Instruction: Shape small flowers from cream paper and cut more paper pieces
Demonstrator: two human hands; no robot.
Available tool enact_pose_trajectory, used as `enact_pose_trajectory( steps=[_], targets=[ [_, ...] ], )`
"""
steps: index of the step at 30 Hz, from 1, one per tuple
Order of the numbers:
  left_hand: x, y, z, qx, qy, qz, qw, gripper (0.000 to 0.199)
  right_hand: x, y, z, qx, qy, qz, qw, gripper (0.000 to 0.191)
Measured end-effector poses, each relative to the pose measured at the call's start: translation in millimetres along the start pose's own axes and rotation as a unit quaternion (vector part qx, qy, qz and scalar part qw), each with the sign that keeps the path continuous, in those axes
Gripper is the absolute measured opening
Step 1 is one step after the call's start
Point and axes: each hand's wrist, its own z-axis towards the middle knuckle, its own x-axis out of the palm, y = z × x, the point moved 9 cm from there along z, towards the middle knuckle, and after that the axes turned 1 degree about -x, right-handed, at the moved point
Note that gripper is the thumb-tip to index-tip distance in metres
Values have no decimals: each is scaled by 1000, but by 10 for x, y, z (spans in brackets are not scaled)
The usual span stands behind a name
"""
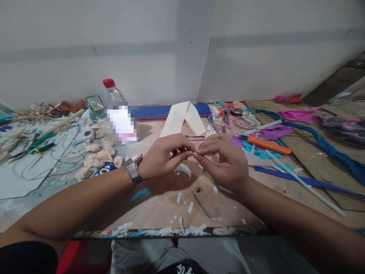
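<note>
Head view: the left hand and right hand are pinched closed, fingertips meeting above the worktop. Whether they grip a small piece cannot be told. The folded cream strip is just beyond them. For fine control, pinch lightly, steady both wrists, and avoid the orange utility knife.

Left hand, right hand (fingertips together)
</note>
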Motion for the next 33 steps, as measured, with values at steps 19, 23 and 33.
enact_pose_trajectory(
  steps=[19, 23, 33],
  targets=[
    [-41, -10, -6, -2, -19, -4, 1000, 10, 10, -166, -72, 74, -5, 42, 996, 12],
    [-39, -9, -6, -2, -17, -12, 1000, 10, 5, -172, -77, 70, -7, 42, 997, 13],
    [-35, 15, 8, -15, -9, -51, 999, 15, -12, -191, -49, 76, -17, 46, 996, 11]
  ],
)
